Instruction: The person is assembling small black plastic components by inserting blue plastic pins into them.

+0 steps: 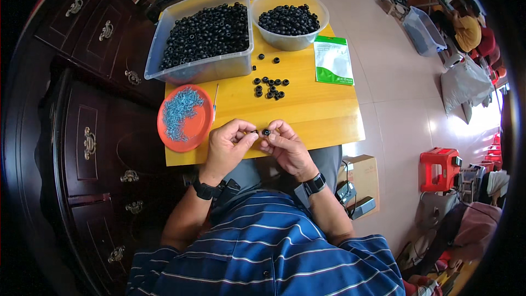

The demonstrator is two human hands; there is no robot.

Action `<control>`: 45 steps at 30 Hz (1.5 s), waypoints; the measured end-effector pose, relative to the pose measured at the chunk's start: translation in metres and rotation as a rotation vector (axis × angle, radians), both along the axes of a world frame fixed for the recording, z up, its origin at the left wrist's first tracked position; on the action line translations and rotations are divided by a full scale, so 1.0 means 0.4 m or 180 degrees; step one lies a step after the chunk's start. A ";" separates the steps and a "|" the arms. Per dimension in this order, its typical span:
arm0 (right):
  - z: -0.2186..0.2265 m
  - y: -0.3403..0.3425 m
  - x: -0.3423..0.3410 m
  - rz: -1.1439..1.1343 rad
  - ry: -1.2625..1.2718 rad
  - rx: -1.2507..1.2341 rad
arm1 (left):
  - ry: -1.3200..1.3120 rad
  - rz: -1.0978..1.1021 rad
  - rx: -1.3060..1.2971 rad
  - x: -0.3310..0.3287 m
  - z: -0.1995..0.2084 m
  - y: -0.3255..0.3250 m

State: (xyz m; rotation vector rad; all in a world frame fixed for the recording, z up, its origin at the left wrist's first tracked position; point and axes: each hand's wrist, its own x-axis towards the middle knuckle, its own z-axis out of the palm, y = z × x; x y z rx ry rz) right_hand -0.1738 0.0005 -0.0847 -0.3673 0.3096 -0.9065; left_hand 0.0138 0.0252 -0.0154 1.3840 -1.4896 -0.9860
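Observation:
At the near edge of the table, my right hand (pixel 289 149) pinches a small round black ring-shaped part (pixel 266 132) with a hole in its middle. Just left of it, my left hand (pixel 229 141) has thumb and forefinger closed on a tiny dark piece (pixel 254 131), too small to name. The two fingertips almost meet but a gap shows between the pieces. Beyond my hands lies a loose group of several black round parts (pixel 272 89). An orange-red plate (pixel 204 129) of small silvery-blue metal pieces (pixel 182 111) stands left of my left hand.
A clear rectangular bin (pixel 219 61) and a round clear tub (pixel 287 42), both full of black parts, stand at the back. A green-white packet (pixel 334 63) lies right. A thin tool (pixel 216 98) lies by the plate. Dark drawers (pixel 87 137) flank the left; people sit far right.

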 end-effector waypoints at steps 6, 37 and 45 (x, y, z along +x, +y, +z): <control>-0.007 0.003 0.020 0.0016 -0.0116 0.0010 | -0.0116 0.0079 -0.0181 0.001 -0.008 0.005; -0.014 -0.007 0.033 -0.0020 0.0127 -0.0234 | -0.0440 0.0073 -0.0519 0.001 0.030 0.005; -0.020 -0.004 0.038 0.0006 0.0088 -0.0200 | -0.0506 0.0124 -0.0492 0.002 0.023 0.006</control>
